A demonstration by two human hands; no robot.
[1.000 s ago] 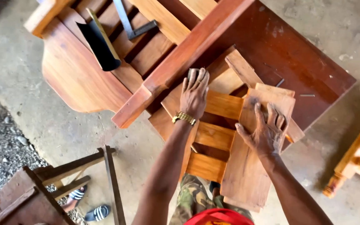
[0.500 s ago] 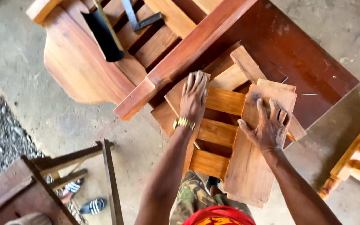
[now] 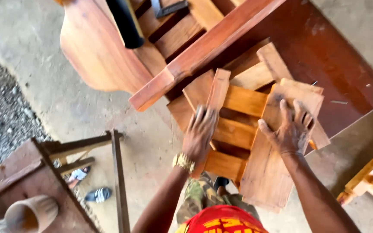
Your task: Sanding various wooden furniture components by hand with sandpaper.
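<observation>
My left hand (image 3: 200,134) lies flat, fingers together, on the near end of a narrow wooden slat (image 3: 217,90) that runs up the left side of a wooden slatted frame (image 3: 238,131). A gold watch sits on that wrist. My right hand (image 3: 291,128) presses down with fingers spread on a wide flat board (image 3: 269,172) along the frame's right side. Neither hand grips anything. The frame rests on a dark red-brown table top (image 3: 324,56), overhanging its near edge.
A long reddish beam (image 3: 203,54) crosses diagonally above the frame. A curved wooden panel (image 3: 98,51) lies at the upper left with a black object on it. A dark wooden stand (image 3: 39,172) is at lower left, a light wooden piece (image 3: 370,172) at right. Concrete floor below.
My left hand has slid down the narrow slat toward me. The camera has moved closer and shifted, so the frame fills more of the view. My right hand stays on the wide board.
</observation>
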